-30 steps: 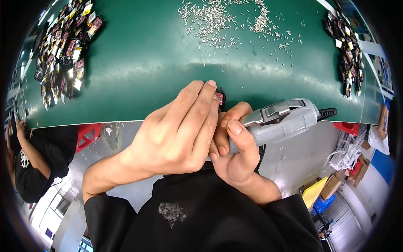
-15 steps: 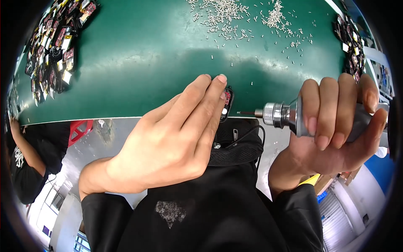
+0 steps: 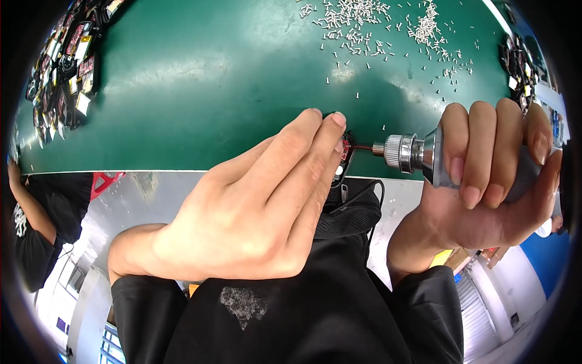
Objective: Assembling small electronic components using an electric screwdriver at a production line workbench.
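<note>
Green worktop [image 3: 200,91] strewn with small silver screws [image 3: 376,24]

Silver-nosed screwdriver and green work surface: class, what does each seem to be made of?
Silver-nosed screwdriver in the right hand: nose looks like polished metal, with bright reflections and a ridged collar. Green work surface: probably a smooth rubber or vinyl mat, judging by its soft, broad sheen; uncertain.

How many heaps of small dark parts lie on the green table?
2. One heap lies at the far left edge of the green table, the other heap at the far right edge; both are cut off by the picture rim, so more may be hidden.
</note>
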A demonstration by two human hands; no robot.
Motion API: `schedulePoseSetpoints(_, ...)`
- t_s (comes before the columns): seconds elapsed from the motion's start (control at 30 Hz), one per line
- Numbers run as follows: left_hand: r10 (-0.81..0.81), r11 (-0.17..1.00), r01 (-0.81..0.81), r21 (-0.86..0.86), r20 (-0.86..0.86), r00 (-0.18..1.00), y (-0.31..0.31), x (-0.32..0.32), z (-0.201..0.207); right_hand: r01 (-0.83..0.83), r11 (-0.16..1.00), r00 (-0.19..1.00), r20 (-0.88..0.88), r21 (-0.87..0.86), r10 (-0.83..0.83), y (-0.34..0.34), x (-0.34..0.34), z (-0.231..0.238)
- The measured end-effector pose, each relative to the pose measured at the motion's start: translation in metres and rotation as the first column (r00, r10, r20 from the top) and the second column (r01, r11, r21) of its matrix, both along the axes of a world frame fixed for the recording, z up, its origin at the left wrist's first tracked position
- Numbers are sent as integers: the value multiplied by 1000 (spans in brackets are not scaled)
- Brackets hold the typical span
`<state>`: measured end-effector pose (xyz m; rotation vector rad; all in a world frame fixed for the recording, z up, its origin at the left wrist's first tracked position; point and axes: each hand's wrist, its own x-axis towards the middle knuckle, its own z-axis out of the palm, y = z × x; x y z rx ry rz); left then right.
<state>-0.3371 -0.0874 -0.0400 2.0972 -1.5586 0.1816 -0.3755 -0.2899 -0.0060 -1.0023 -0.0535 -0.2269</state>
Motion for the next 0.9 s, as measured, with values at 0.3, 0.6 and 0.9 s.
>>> schedulePoseSetpoints(0.3, 29, 999, -28, -46, 10, 1000, 2, 0, -3, 7, 1000, 1000, 6, -29, -7, 1, -2, 0)
schedulePoseSetpoints(0.6, 6, 1000, -5, -28, 11, 1000, 3, -4, -2, -214, 968, 972, 72, -130, 225, 7, 8, 0)
schedulePoseSetpoints(0.9, -16, 997, 15, 72, 11, 1000, 8, 5, 12, -212, 964, 948, 207, -161, 243, 21, 22, 0)
